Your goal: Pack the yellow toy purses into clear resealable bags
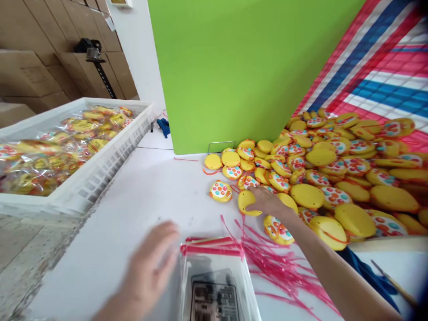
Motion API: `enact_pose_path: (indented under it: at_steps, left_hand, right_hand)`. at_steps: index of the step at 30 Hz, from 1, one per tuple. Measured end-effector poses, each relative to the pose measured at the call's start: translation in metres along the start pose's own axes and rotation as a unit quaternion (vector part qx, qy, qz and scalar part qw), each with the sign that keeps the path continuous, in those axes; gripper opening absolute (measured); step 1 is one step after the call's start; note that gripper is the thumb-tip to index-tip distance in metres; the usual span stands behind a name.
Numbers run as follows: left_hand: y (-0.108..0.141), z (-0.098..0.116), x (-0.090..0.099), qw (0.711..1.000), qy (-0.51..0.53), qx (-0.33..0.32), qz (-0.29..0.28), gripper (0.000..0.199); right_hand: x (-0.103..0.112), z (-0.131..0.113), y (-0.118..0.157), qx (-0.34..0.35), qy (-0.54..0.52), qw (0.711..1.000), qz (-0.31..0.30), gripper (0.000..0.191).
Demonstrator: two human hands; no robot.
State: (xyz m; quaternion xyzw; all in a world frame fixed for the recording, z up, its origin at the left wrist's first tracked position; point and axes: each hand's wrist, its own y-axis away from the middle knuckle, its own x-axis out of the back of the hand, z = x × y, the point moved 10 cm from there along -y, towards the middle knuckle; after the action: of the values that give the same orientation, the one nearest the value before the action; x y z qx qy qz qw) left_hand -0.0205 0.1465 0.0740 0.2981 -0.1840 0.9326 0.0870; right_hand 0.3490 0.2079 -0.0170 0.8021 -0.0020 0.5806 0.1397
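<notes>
My right hand (269,203) reaches over the front of a heap of yellow castanets. Its thumb and fingers are on a yellow castanet (244,201) with its plain side up. Just left of it lies another castanet (220,191), showing a white back with coloured dots and a small animal face. A further dotted castanet (278,230) rests below my right wrist. My left hand (152,263), blurred, hovers above the white table with thumb and fingers apart and nothing in it. Beside it lies a stack of clear plastic bags (217,276) with pink top edges and a dark printed panel.
Pink ribbon strips (284,272) spread right of the bags. The castanet heap (334,174) fills the right side. A green board (240,76) stands behind the table (133,196). At left, a white crate (110,154) holds bagged castanets. A thin tool (394,283) lies at lower right.
</notes>
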Motion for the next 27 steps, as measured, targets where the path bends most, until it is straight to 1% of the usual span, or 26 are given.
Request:
enact_pose_path:
  at_steps: [1,2,3,4,5,6,8,10,11,13,14,15,16,17,19,21,22,23,24,25,27]
  left_hand:
    - [0.020,0.014,-0.044,0.993,-0.044,-0.084,-0.066,0.023]
    - [0.040,0.020,-0.085,0.979,-0.088,-0.133,-0.128,0.029]
    - [0.056,0.023,-0.115,0.966,-0.122,-0.166,-0.155,0.032]
    - [0.068,0.026,-0.138,0.957,-0.144,-0.187,-0.170,0.033]
    - [0.075,0.027,-0.153,0.952,-0.163,-0.193,-0.170,0.032]
    - [0.077,0.027,-0.161,0.951,-0.177,-0.193,-0.165,0.032]
    - [0.077,0.026,-0.168,0.952,-0.195,-0.180,-0.151,0.028]
    - [0.075,0.025,-0.169,0.955,-0.196,-0.173,-0.138,0.020]
    - [0.074,0.026,-0.168,0.957,-0.193,-0.174,-0.127,0.016]
    - [0.074,0.028,-0.166,0.960,-0.185,-0.183,-0.103,0.014]
    - [0.074,0.029,-0.166,0.960,-0.181,-0.187,-0.101,0.014]
    - [0.074,0.029,-0.167,0.961,-0.177,-0.181,-0.109,0.015]
    - [0.073,0.027,-0.168,0.964,-0.169,-0.165,-0.126,0.015]
    - [0.071,0.023,-0.168,0.968,-0.152,-0.135,-0.147,0.018]
    - [0.068,0.012,-0.165,0.977,-0.097,-0.047,-0.183,0.029]
    - [0.066,0.003,-0.159,0.981,-0.029,0.032,-0.190,0.047]
    - [0.065,0.001,-0.155,0.981,0.000,0.054,-0.187,0.056]
    - [0.064,0.002,-0.153,0.981,0.024,0.061,-0.183,0.063]
    - [0.062,0.005,-0.151,0.981,0.045,0.054,-0.179,0.067]
    - [0.061,0.009,-0.149,0.981,0.064,0.039,-0.177,0.065]
    - [0.058,0.019,-0.148,0.980,0.093,0.000,-0.178,0.050]
  right_hand:
    - [0.000,0.000,0.000,0.000,-0.013,1.000,-0.006,0.054]
    - [0.001,0.000,0.001,0.002,-0.029,1.000,-0.008,0.048]
    - [0.003,0.000,0.004,0.004,-0.046,0.999,-0.004,0.043]
    - [0.006,0.000,0.008,0.006,-0.064,0.998,0.006,0.038]
    - [0.010,-0.001,0.014,0.009,-0.085,0.996,0.020,0.034]
    - [0.013,-0.002,0.021,0.012,-0.110,0.993,0.031,0.032]
    - [0.014,-0.010,0.036,0.025,-0.164,0.985,0.043,0.033]
    - [0.011,-0.020,0.053,0.037,-0.258,0.964,0.045,0.041]
    - [0.009,-0.025,0.061,0.035,-0.324,0.944,0.043,0.045]
    - [0.003,-0.032,0.077,0.017,-0.450,0.892,0.041,0.053]
    - [-0.001,-0.035,0.085,0.005,-0.497,0.867,0.042,0.057]
    - [-0.005,-0.037,0.093,-0.005,-0.527,0.849,0.043,0.058]
    - [-0.008,-0.040,0.101,-0.012,-0.538,0.842,0.043,0.058]
    - [-0.012,-0.042,0.109,-0.020,-0.546,0.837,0.045,0.057]
    - [-0.022,-0.043,0.126,-0.052,-0.566,0.822,0.037,0.058]
    - [-0.036,-0.042,0.143,-0.103,-0.597,0.795,0.023,0.061]
    - [-0.043,-0.043,0.151,-0.126,-0.615,0.778,0.013,0.062]
    - [-0.050,-0.046,0.159,-0.144,-0.631,0.762,0.000,0.062]
    - [-0.057,-0.049,0.166,-0.156,-0.642,0.750,-0.014,0.060]
    - [-0.062,-0.053,0.172,-0.162,-0.649,0.743,-0.025,0.058]
    - [-0.068,-0.060,0.181,-0.168,-0.653,0.737,-0.042,0.053]
